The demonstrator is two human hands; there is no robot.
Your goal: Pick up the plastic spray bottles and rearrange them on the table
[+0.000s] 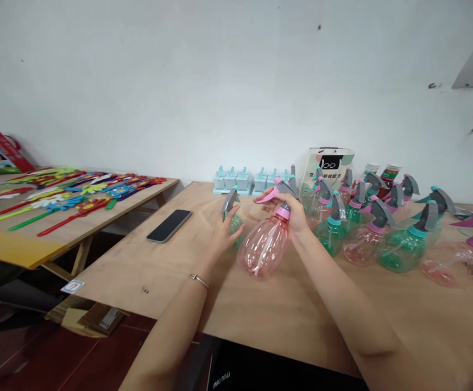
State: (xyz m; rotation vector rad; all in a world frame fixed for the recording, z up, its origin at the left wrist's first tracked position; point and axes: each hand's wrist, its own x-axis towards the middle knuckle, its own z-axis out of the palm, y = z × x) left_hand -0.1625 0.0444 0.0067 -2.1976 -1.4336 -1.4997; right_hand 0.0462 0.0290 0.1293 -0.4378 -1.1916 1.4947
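A clear pink spray bottle (264, 247) with a pink collar and a grey and pink spray head is tilted above the wooden table. My right hand (291, 212) is closed round its neck and head. Just to the left, my left hand (222, 231) is at a smaller-looking green spray bottle (236, 228) with a grey head, its fingers around the near side of that bottle. Several pink and green spray bottles, among them a green one (403, 250), stand to the right of my right hand.
A phone (169, 226) lies on the table (138, 282) at the left. Light blue ice-pop moulds (232, 182) and a box (328, 165) stand along the wall. Another table (16, 250) on the far left holds colourful hand-shaped strips (81, 209).
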